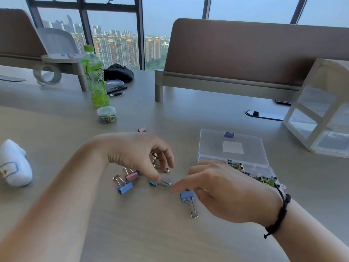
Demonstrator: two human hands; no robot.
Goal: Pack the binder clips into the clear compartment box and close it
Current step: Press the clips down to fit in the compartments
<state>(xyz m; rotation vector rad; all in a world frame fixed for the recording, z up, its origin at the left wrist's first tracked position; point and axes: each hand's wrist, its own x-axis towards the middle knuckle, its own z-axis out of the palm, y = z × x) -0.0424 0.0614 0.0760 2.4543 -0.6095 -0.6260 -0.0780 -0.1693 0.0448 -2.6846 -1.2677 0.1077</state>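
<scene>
A: Head view, hands?

B: Left hand is over the loose clips, palm down, fingers curled downward. Its thumb tip sits at the teal binder clip; a bunch of clips shows under the fingers, metal handles visible. Whether it actually grips them, can't tell, since the fingers cover the contact.

A: Right?

B: Right hand reaches in from the right, fingers loosely bent, index extended toward the teal clip's wire handle. A blue binder clip lies just under its fingers, handles pointing toward the camera. Touching or pinching it, can't tell. Black cord bracelet on that wrist.

A: Other clips?

B: Another blue clip and a pink clip lie side by side just below the left wrist, on the tabletop. One more pink clip sits beyond the left hand, partly hidden.

A: Box?

B: Clear compartment box is just right of the right hand, lid open and lying flat behind it, blue latch at the far edge. Near compartments hold small dark and yellow-green clips; the right hand covers the box's near left corner.

A: Anything else?

B: Green bottle, jar of paper clips, tape roll, clear drawer unit far right.
</scene>
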